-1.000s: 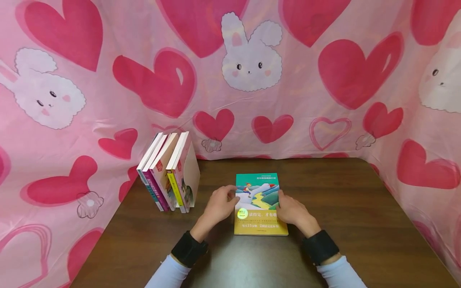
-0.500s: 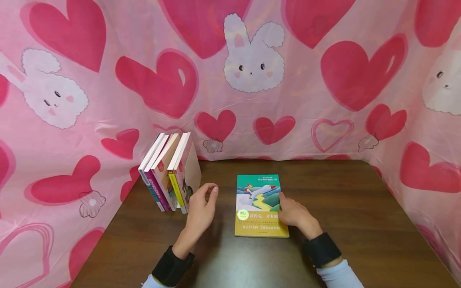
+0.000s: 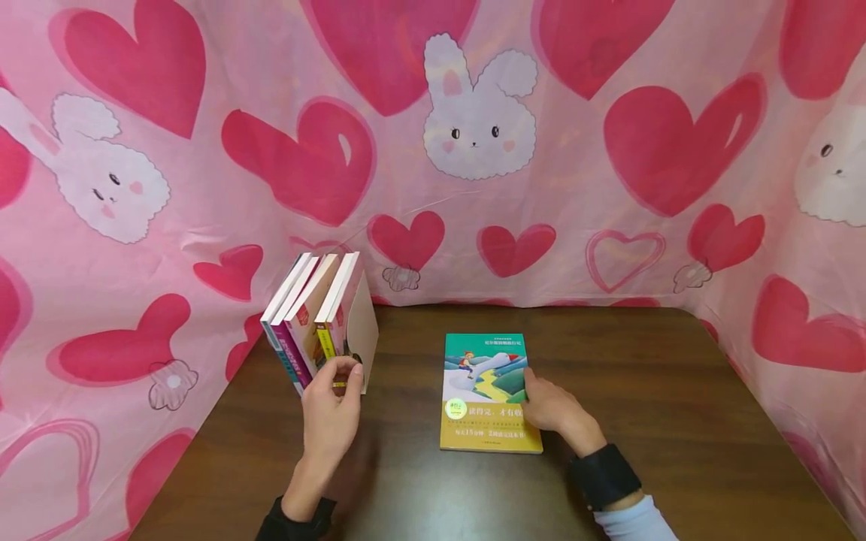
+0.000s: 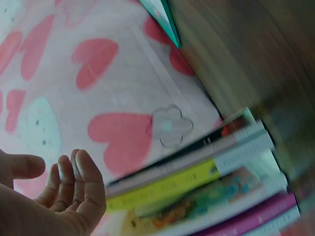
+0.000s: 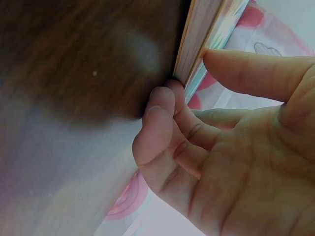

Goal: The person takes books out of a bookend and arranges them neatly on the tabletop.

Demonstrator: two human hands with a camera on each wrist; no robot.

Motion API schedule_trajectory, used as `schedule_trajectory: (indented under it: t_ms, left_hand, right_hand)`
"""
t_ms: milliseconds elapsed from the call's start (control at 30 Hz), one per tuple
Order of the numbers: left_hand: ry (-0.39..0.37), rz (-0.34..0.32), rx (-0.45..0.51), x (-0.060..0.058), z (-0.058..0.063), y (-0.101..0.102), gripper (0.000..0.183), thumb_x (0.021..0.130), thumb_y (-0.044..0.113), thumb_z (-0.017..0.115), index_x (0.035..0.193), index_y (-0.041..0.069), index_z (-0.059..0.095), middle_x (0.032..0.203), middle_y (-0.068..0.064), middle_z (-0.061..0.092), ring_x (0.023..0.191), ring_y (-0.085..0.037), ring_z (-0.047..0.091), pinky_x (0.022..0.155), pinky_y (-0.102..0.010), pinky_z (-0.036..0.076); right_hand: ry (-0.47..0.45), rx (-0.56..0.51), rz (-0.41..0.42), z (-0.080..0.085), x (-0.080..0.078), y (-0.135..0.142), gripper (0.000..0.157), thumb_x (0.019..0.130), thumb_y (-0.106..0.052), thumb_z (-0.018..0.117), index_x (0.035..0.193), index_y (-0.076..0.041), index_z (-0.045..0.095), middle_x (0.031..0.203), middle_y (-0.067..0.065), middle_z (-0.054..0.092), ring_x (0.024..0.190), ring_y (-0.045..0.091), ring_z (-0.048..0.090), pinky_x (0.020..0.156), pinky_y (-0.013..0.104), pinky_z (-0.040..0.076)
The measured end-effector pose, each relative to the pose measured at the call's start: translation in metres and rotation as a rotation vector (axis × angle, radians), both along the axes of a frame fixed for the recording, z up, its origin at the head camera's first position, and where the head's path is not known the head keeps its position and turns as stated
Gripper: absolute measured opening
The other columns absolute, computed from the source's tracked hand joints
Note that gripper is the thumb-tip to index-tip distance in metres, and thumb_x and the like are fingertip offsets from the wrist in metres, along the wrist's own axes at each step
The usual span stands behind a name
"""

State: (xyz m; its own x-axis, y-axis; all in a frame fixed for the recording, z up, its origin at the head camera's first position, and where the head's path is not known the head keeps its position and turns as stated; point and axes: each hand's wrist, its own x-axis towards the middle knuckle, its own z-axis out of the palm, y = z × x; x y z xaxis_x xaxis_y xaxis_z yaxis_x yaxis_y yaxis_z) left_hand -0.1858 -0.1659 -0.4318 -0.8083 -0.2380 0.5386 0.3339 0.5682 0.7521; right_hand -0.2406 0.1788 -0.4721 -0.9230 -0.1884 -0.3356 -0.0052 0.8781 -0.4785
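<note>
A paperback book (image 3: 484, 428) with a green top, an illustrated middle and a yellow lower band lies flat on the wooden table. My right hand (image 3: 558, 406) is at its right edge; in the right wrist view the thumb rests on the cover's edge and the curled fingertips (image 5: 156, 130) meet the book's side from below. Left of it stands a row of several upright books (image 3: 298, 312), spines facing me. My left hand (image 3: 331, 413), fingers loosely bent and holding nothing, is in front of this row and covers the lower part of the rightmost spines.
The brown table (image 3: 629, 361) extends to both sides of the flat book. A pink cloth (image 3: 568, 188) with hearts and rabbits hangs behind and around the table. The row of books stands near the cloth at the back left.
My left hand has let go of the flat book's left side and moved left to the front of the upright books. My right hand has stayed at the flat book's right edge.
</note>
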Motion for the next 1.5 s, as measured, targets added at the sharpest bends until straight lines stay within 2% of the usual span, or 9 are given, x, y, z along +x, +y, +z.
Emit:
schedule_trajectory:
  t_ms: [200,400,533,633,767,833,967,1200,1500]
  left_hand:
    - [0.063,0.130,-0.002,0.005,0.004,-0.025,0.011,0.105,0.008,0.064,0.109,-0.001,0.068,0.088,-0.009,0.066,0.076,-0.017,0.057,0.068,-0.015,0.046]
    - [0.086,0.249,0.063,0.005,0.000,-0.047,0.020,0.108,0.008,0.054,0.119,-0.009,0.057,0.097,-0.012,0.056,0.085,-0.015,0.048,0.075,-0.025,0.037]
    - [0.078,0.287,0.083,0.000,-0.002,-0.060,0.025,0.105,0.004,0.054,0.126,-0.009,0.051,0.107,-0.017,0.051,0.096,-0.017,0.048,0.082,-0.029,0.038]
    - [0.029,0.310,0.061,-0.004,-0.003,-0.068,0.034,0.102,0.004,0.055,0.134,-0.005,0.047,0.116,-0.019,0.050,0.105,-0.022,0.051,0.082,-0.027,0.042]
    - [-0.069,0.309,0.011,-0.009,-0.004,-0.075,0.046,0.100,0.000,0.056,0.144,-0.002,0.043,0.129,-0.021,0.050,0.115,-0.034,0.053,0.085,-0.034,0.051]
    - [-0.106,0.289,-0.005,-0.012,-0.004,-0.078,0.051,0.100,-0.003,0.056,0.148,-0.001,0.040,0.135,-0.024,0.049,0.121,-0.039,0.051,0.091,-0.046,0.054]
    - [-0.124,0.246,-0.008,-0.017,-0.006,-0.081,0.057,0.099,-0.010,0.055,0.152,0.000,0.037,0.142,-0.027,0.047,0.132,-0.046,0.048,0.100,-0.067,0.048]
    - [-0.125,0.211,-0.022,-0.024,-0.011,-0.082,0.059,0.100,-0.012,0.054,0.154,-0.001,0.036,0.145,-0.031,0.050,0.132,-0.050,0.052,0.106,-0.066,0.044]
    - [-0.167,0.228,-0.116,-0.031,-0.016,-0.085,0.068,0.101,-0.010,0.055,0.161,0.004,0.026,0.144,-0.034,0.052,0.127,-0.056,0.055,0.097,-0.072,0.046]
  right_hand:
    - [0.001,-0.004,0.000,0.001,0.000,0.000,0.074,0.100,-0.012,0.064,0.158,0.015,0.026,0.153,0.034,0.043,0.125,0.044,0.052,0.111,0.066,0.039]
    - [-0.004,-0.008,0.000,0.002,0.001,0.000,0.074,0.100,-0.011,0.065,0.158,0.015,0.026,0.153,0.034,0.043,0.125,0.044,0.052,0.110,0.066,0.039]
    - [-0.010,-0.003,0.000,0.003,0.001,-0.001,0.075,0.100,-0.012,0.065,0.158,0.014,0.025,0.154,0.034,0.043,0.125,0.044,0.052,0.110,0.065,0.040]
    - [-0.013,0.002,0.002,0.004,0.001,-0.001,0.077,0.100,-0.013,0.066,0.159,0.014,0.025,0.155,0.034,0.042,0.125,0.044,0.052,0.110,0.065,0.040]
    - [-0.014,0.010,0.009,0.004,0.001,-0.001,0.078,0.100,-0.014,0.066,0.159,0.014,0.025,0.155,0.034,0.042,0.125,0.044,0.052,0.110,0.065,0.040]
    - [-0.013,0.016,0.011,0.004,0.001,-0.001,0.077,0.100,-0.014,0.066,0.158,0.014,0.025,0.154,0.034,0.043,0.123,0.043,0.052,0.110,0.064,0.041]
    - [-0.016,0.021,0.010,0.005,0.001,-0.002,0.076,0.101,-0.015,0.066,0.158,0.015,0.025,0.152,0.033,0.046,0.119,0.042,0.053,0.108,0.063,0.043]
    - [-0.017,0.024,0.007,0.005,0.001,-0.002,0.076,0.101,-0.014,0.066,0.157,0.017,0.024,0.151,0.032,0.047,0.118,0.041,0.054,0.106,0.061,0.045]
    - [-0.002,0.022,0.007,0.003,0.003,-0.002,0.076,0.101,-0.013,0.065,0.156,0.018,0.024,0.152,0.034,0.045,0.121,0.043,0.053,0.109,0.063,0.042]
